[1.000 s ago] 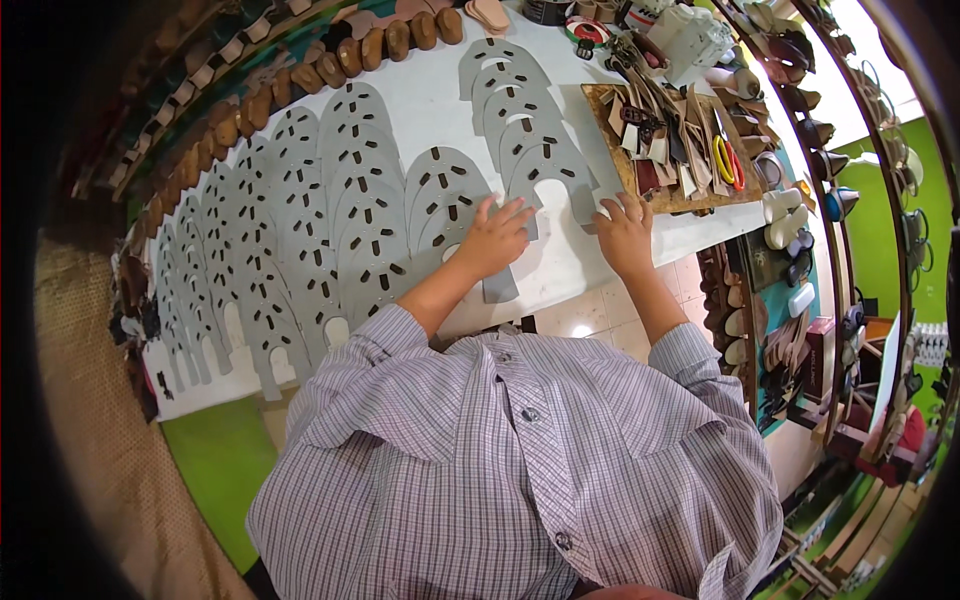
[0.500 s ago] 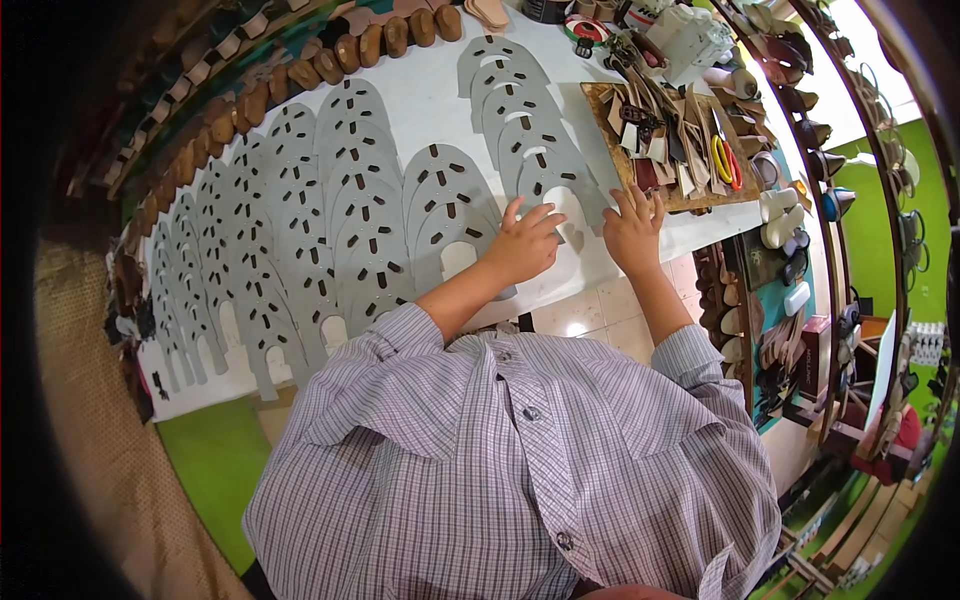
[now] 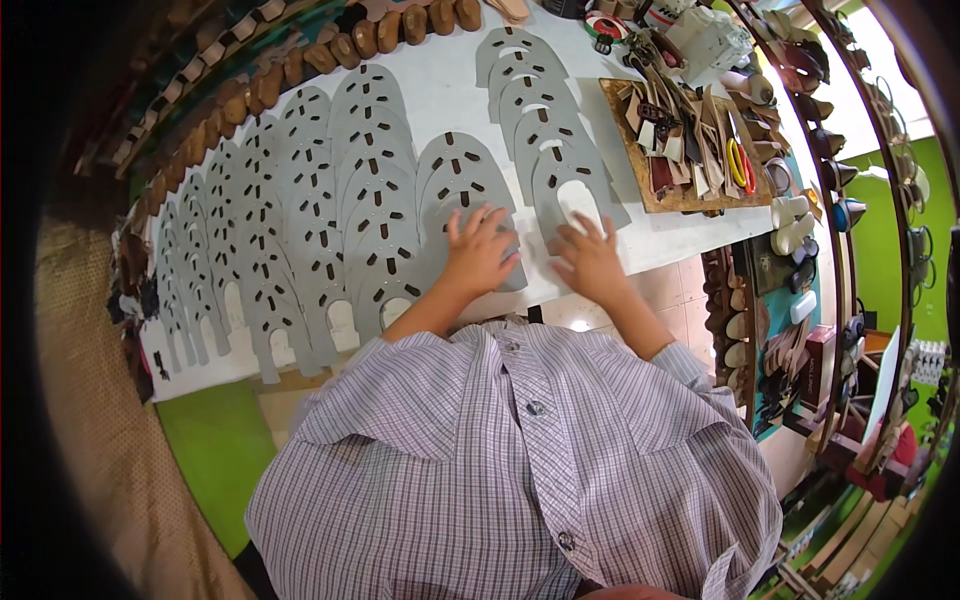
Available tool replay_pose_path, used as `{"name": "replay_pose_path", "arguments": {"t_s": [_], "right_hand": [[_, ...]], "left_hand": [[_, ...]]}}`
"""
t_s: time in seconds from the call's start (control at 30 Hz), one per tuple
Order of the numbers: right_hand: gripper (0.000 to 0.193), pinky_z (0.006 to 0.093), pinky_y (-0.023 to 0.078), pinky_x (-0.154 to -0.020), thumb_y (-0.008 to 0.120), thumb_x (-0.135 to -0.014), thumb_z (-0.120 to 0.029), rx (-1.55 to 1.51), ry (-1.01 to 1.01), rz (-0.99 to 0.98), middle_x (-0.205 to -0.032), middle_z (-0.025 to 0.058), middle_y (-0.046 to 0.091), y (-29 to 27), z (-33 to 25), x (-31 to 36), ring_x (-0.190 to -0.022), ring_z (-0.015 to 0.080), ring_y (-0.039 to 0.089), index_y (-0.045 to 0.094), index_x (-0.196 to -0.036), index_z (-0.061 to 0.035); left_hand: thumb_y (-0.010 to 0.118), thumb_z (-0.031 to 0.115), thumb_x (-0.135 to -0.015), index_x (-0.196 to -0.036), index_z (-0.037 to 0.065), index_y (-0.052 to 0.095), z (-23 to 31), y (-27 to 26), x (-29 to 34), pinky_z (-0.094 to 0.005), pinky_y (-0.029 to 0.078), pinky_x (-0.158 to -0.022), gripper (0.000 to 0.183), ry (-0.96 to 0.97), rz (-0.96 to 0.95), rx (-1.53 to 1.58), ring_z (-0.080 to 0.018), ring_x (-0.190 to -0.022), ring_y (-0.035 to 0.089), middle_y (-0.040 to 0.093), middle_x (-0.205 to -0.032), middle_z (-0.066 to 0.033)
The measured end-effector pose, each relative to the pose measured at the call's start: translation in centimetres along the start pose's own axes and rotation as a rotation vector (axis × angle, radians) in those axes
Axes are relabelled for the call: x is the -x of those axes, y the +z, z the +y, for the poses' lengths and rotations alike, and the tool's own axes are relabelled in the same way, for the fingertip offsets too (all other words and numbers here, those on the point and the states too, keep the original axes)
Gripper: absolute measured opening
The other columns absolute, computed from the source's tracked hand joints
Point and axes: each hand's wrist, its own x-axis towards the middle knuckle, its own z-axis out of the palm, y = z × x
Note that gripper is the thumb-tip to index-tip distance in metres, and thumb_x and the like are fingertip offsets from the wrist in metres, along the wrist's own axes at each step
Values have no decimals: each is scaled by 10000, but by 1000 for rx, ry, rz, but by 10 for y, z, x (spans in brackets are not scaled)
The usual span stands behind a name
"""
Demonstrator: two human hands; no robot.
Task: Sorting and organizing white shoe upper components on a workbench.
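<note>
Rows of grey U-shaped shoe-upper pieces with small dark patches lie overlapped on a white table. My left hand (image 3: 478, 252) rests with fingers spread on the front of a short middle stack of grey pieces (image 3: 452, 165), covering its cut-out. At the nearest piece of the right-hand column (image 3: 548, 125), my right hand (image 3: 590, 264) touches the lower end beside the curved opening. Its fingers are apart, and nothing shows in either hand.
Several longer columns of grey pieces (image 3: 372, 150) spread to the left. At right lies a wooden board (image 3: 655, 203) with leather scraps and yellow-and-red scissors (image 3: 741, 166). Brown shoe lasts (image 3: 389, 32) line the far edge; shoe racks (image 3: 822, 130) stand at right.
My left hand has shifted left and down onto the middle stack. My right hand has come left from beside the board to the right-hand column's front piece. The view has shifted slightly.
</note>
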Motion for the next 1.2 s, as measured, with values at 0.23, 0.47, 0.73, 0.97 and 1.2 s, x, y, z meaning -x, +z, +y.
{"name": "replay_pose_path", "arguments": {"t_s": [0.23, 0.47, 0.73, 0.97, 1.2], "right_hand": [[422, 549, 151, -1044, 684, -678, -393, -231, -275, -28, -1162, 11, 513, 17, -37, -5, -1246, 234, 339, 615, -1054, -216], [259, 517, 230, -1025, 627, -730, -223, -167, -443, -12, -996, -15, 577, 12, -35, -10, -1102, 176, 478, 620, -985, -180], [182, 503, 291, -999, 540, -738, -94, -156, -429, 49, -879, -12, 586, 13, -45, -7, -975, 155, 526, 626, -890, -146], [154, 518, 284, -985, 574, -714, -118, -155, -322, 46, -887, -14, 588, 13, -50, -6, -950, 162, 528, 637, -851, -150], [134, 498, 274, -985, 624, -711, -122, -216, -265, 92, -864, -9, 590, 3, -52, -16, -929, 168, 539, 622, -844, -142]], "left_hand": [[724, 388, -629, -1052, 172, 601, -26, -27, 78, -558, 145, -1017, 491, -126, -105, -47, -278, -1267, 302, 382, -1341, -74], [721, 347, -645, -1004, 174, 624, -43, -41, 99, -565, 155, -1011, 410, -140, -67, -143, -257, -1265, 314, 423, -1315, -44], [719, 296, -641, -893, 157, 669, -46, -48, 99, -575, 208, -976, 293, 17, -34, -231, -185, -1223, 380, 500, -1235, 17], [682, 224, -650, -749, 166, 618, -71, -19, 104, -578, 250, -953, 131, 301, 135, -251, -162, -1167, 442, 546, -1147, 29], [623, 173, -626, -686, 111, 581, -52, -31, 89, -540, 229, -1002, 96, 121, 276, -262, -168, -1116, 476, 561, -1090, 4]]}}
